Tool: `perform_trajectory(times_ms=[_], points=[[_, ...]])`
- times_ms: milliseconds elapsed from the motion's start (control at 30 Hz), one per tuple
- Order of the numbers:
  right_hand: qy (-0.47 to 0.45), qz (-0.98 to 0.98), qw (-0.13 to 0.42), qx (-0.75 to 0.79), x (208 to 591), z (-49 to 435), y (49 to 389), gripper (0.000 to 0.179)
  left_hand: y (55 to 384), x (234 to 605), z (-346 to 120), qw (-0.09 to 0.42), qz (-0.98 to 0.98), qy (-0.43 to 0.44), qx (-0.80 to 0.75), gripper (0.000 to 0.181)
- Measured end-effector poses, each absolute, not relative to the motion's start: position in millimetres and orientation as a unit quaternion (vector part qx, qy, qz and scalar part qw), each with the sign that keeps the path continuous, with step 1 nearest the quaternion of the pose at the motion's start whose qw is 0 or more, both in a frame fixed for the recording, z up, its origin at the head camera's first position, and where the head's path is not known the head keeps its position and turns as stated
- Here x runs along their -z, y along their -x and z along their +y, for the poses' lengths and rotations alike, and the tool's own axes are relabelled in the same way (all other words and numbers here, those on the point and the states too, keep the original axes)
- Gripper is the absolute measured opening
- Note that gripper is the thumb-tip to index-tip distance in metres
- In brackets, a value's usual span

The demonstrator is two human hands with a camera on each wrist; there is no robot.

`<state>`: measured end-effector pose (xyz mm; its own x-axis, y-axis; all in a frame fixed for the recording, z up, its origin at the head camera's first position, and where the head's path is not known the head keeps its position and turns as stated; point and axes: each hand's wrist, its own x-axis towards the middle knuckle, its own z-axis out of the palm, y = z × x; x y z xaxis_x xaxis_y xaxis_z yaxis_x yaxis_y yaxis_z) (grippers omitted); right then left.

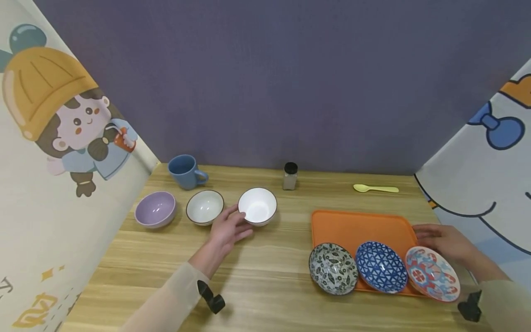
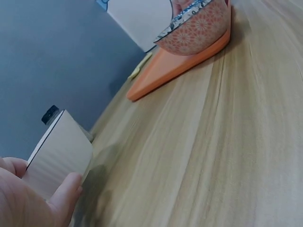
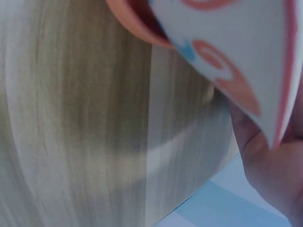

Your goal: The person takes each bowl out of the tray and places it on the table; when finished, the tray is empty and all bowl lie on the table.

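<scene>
My left hand (image 1: 228,230) is at the left side of a white bowl (image 1: 259,205) with a dark rim. One finger laps over the rim, and in the left wrist view the thumb (image 2: 68,191) lies along the bowl's outer wall. Far to the right, my right hand (image 1: 445,242) reaches its straight fingers to the right edge of an orange tray (image 1: 361,226). It is behind a red-and-blue patterned bowl (image 1: 431,272), which partly hides it. Beside that bowl are a blue triangle-patterned bowl (image 1: 381,267) and a black-and-white leaf-patterned bowl (image 1: 333,269), both at the tray's near edge.
Left of the white bowl stand a pale dark-rimmed bowl (image 1: 205,207), a purple bowl (image 1: 156,210) and a blue mug (image 1: 186,171). A black-capped jar (image 1: 290,176) stands near the back wall. A yellow spoon (image 1: 375,188) lies behind the tray.
</scene>
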<state>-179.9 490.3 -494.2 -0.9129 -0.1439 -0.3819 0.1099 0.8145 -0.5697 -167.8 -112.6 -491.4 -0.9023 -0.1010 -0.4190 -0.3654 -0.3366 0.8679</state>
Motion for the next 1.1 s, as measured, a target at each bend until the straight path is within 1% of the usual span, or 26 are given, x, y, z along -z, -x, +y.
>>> perform_trajectory(times_ms=[300,467,633,967,1100], points=[[-0.031,0.925,0.212,0.314,503.2,490.9,175.8,0.061,163.4,500.5,-116.5,0.067,0.567,0.216,-0.792,0.059],[-0.027,0.928,0.203,0.31,505.0,491.4,175.5,0.063,161.5,502.9,-114.8,0.066,0.568,0.216,-0.791,0.058],[-0.027,0.93,0.202,0.307,505.7,493.0,175.6,0.064,160.3,504.9,-112.0,0.054,0.576,0.218,-0.786,0.057],[-0.036,0.927,0.207,0.31,502.6,494.1,178.6,0.062,160.8,504.4,-106.5,0.04,0.585,0.226,-0.778,0.056],[-0.027,0.929,0.202,0.308,501.8,494.0,178.5,0.059,160.5,503.2,-105.8,0.044,0.595,0.231,-0.768,0.055]])
